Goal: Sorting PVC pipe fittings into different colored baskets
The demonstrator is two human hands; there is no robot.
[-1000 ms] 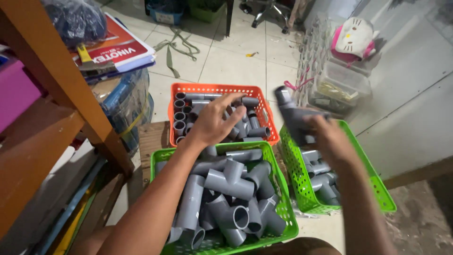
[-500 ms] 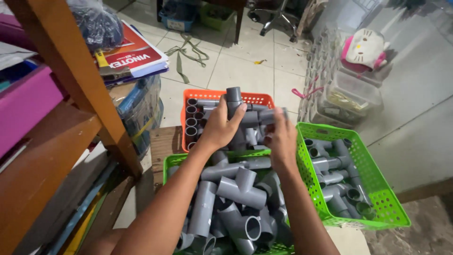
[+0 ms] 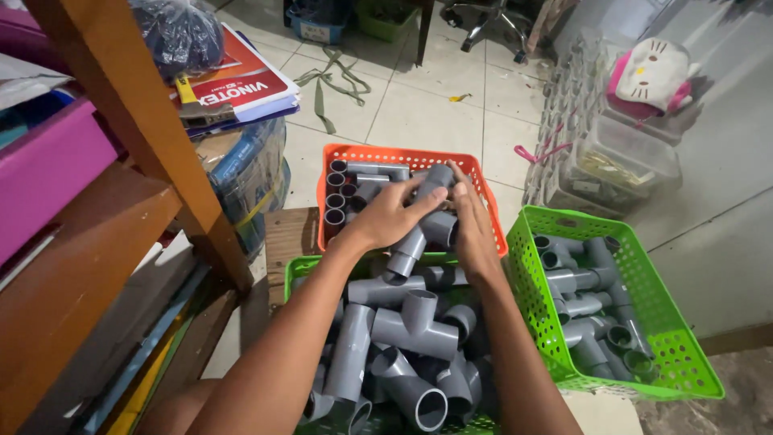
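A flat red and white printed package [image 3: 241, 84] is seen lying on a plastic-wrapped stack at the upper left, beside a slanted wooden shelf post [image 3: 133, 121], with a dark blue plastic bag [image 3: 179, 34] resting on top of it. A clear plastic box [image 3: 624, 165] is stacked at the right, and a white and pink plush item [image 3: 656, 72] is set on it.

Both arms are stretched forward over the near green basket [image 3: 299, 270] of grey fittings. A grey pipe fitting [image 3: 435, 181] is gripped between the left hand [image 3: 394, 213] and the right hand [image 3: 475, 221], fingers curled round it from both sides, above the orange basket [image 3: 403, 157]. A second green basket [image 3: 672, 354] of fittings is placed to the right, on the tiled floor [image 3: 419, 105].

Compared with half a second ago, the hands have been drawn closer together and the fitting, then held upright, is now tilted between them.
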